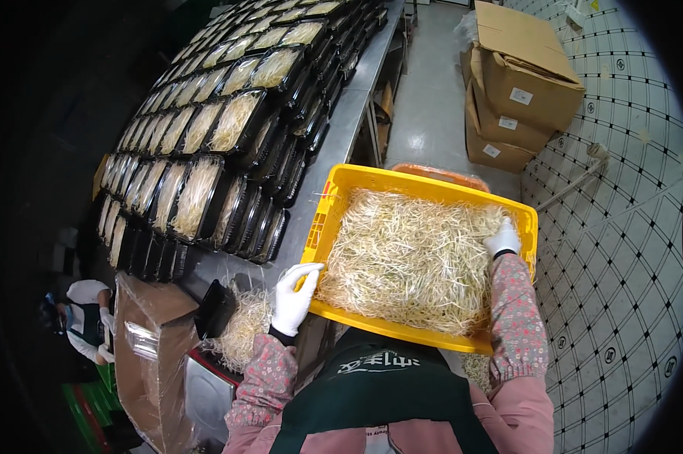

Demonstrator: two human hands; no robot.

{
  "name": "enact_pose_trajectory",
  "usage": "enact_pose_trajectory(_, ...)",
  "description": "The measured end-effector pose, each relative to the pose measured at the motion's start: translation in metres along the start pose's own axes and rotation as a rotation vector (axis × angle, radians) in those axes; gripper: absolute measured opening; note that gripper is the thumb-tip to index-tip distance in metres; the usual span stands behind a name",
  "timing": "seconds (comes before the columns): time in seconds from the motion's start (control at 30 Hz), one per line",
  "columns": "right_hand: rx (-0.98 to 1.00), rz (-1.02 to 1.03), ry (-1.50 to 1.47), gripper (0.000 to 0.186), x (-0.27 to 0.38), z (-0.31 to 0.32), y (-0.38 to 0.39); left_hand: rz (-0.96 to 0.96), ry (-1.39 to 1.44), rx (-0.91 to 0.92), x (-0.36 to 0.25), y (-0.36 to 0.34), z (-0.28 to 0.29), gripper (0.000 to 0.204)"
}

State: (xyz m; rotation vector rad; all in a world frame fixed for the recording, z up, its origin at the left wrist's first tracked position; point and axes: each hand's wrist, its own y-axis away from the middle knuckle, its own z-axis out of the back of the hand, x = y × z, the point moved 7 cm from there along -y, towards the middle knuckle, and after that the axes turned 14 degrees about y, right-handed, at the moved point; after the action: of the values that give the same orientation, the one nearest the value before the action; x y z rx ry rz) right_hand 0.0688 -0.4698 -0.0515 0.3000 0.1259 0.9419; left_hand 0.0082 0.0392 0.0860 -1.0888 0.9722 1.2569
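A yellow plastic crate (421, 330) full of pale bean sprouts (410, 257) sits in front of my body. My left hand (292, 296), in a white glove, is at the crate's left rim, its thumb and fingers bent round the edge. Inside the crate, by its right wall, my white-gloved right hand (503, 237) is closed among the sprouts, with its fingertips partly hidden. Left of the crate, a loose heap of bean sprouts (244, 321) lies on the metal table beside a black plastic tray (215, 309).
Stacked packs of sprouts in black trays (198, 198) fill the metal table (343, 136). A scale (209, 401) and an open carton (148, 363) stand at lower left, near another person (89, 318). Cardboard boxes (519, 106) line the right wall; an orange tub (440, 175) is behind the crate.
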Motion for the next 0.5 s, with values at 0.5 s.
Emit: enact_pose_trajectory(0.5,0.01,0.946,0.099,0.103,0.166,0.102,0.132,0.09,0.246,0.298,0.041,-0.07,-0.038,0.057)
